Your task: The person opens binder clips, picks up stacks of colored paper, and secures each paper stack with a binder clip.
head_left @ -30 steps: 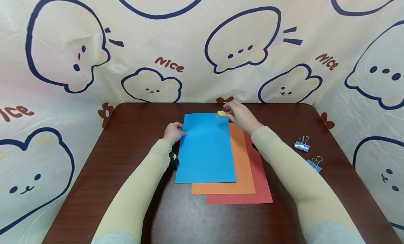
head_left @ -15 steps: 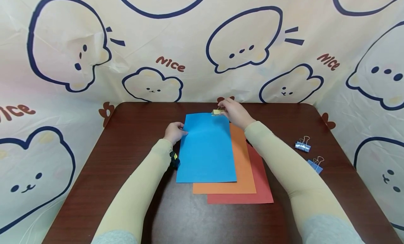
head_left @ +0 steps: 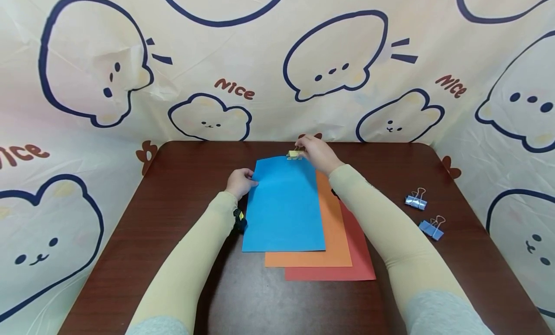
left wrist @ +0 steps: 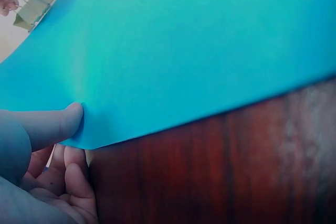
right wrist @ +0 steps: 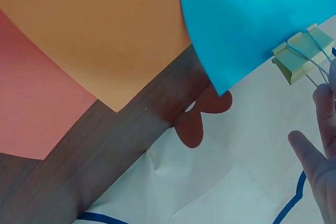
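A sheet of blue paper [head_left: 284,209] lies over an orange sheet [head_left: 335,229] and a red sheet [head_left: 360,253], fanned toward the lower right. My left hand [head_left: 239,182] pinches the blue sheet's left edge, thumb on top and fingers below; in the left wrist view the paper bends up there. At the far edge of the blue sheet is a yellow binder clip [right wrist: 302,56]. My right hand [head_left: 320,153] pinches its wire handles. The right wrist view shows the clip's mouth right at the paper's edge, and part of that hand is cut off.
Two blue binder clips, one farther back [head_left: 416,200] and one nearer [head_left: 431,229], lie on the right of the dark wooden table [head_left: 186,171]. A cloth with cartoon drawings [head_left: 264,46] hangs behind and at the sides. Each wrist wears a dark band.
My right hand has moved left along the far edge of the blue sheet, bringing the yellow clip nearer its middle. The left hand keeps its hold. More of the nearer blue clip shows.
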`<state>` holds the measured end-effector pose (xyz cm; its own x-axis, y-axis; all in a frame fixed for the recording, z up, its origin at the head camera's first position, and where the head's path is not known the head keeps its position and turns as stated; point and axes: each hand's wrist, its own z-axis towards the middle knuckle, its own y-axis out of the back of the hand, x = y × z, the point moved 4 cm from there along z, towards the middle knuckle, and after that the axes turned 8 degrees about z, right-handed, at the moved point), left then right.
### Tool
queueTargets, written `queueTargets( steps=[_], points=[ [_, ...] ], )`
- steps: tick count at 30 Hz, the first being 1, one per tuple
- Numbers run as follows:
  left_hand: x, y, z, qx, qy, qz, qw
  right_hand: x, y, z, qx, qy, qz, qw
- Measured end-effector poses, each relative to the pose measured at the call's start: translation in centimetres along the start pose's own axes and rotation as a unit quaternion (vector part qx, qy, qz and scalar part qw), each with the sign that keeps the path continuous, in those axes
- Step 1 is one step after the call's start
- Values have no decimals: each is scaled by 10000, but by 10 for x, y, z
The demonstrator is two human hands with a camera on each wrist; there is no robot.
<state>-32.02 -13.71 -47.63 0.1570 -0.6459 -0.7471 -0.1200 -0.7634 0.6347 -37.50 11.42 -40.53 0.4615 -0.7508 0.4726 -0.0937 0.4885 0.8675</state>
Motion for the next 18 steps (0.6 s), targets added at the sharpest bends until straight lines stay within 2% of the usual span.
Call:
queueTargets(
  steps=[8,18],
  points=[
    [2,-1,1,-6,-10,-15,10000,1,-2,3,17,-13,-67,10000],
    [1,-1,0,-41,39,8,10000,8,-5,6,135,165,-2,9998]
  ],
)
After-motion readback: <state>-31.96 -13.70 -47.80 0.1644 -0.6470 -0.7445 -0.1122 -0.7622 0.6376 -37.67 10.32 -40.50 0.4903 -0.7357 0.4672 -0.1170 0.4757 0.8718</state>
